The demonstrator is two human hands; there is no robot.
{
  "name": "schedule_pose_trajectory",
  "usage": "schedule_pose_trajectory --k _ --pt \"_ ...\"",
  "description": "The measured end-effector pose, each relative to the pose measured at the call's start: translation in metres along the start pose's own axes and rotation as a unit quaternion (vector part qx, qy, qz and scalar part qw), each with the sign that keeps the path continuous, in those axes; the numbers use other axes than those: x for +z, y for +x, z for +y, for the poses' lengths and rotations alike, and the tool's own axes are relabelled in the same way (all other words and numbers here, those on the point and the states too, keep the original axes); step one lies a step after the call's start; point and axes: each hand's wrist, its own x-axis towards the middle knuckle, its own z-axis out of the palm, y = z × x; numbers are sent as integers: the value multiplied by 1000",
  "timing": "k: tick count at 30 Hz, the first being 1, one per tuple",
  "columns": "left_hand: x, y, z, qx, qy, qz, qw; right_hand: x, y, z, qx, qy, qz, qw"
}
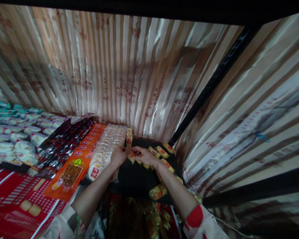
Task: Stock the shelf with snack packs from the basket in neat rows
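Note:
My left hand (119, 155) and my right hand (145, 156) meet over a dark shelf (137, 179), both gripping a small yellow and red snack packet (132, 156). Just left of my left hand stands a row of clear packets of pale round cakes (105, 146). A few more yellow and red packets (161, 152) lie scattered on the shelf to the right of my right hand, and one (158, 192) lies nearer to me.
Orange packets (76, 167), dark red packets (64, 139) and white and teal packets (12, 132) fill the shelf to the left. Red boxes (12, 202) sit at the lower left. A striped shiny curtain (119, 73) hangs behind. A black frame post (209, 83) rises at right.

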Motion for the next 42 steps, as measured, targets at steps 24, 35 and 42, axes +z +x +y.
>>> schedule_pose_trajectory --k 24,35,42 --pt "78 24 -23 14 -104 73 992 49 69 50 216 -101 232 943" --pt "88 31 -22 -6 -178 68 982 51 70 49 150 -10 202 968" --pt "91 29 -26 8 -164 72 984 48 72 50 144 -59 185 970"
